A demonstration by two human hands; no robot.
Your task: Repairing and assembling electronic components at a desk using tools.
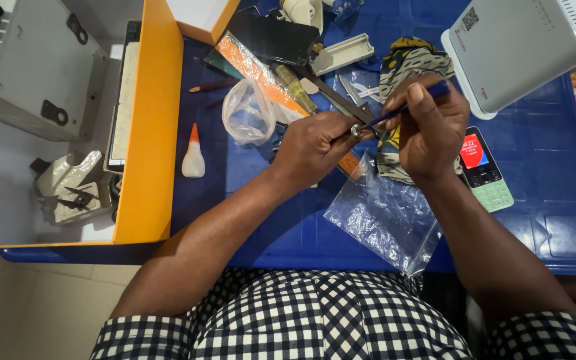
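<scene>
The left hand (311, 143) pinched a small metal part (355, 129) over the middle of the blue bench (541, 173), while the right hand (428, 130) gripped a blue screwdriver (411, 105) set against it. Work looked midway; a clear bag (385, 220) lay near, a green phone (485, 170) right.
</scene>
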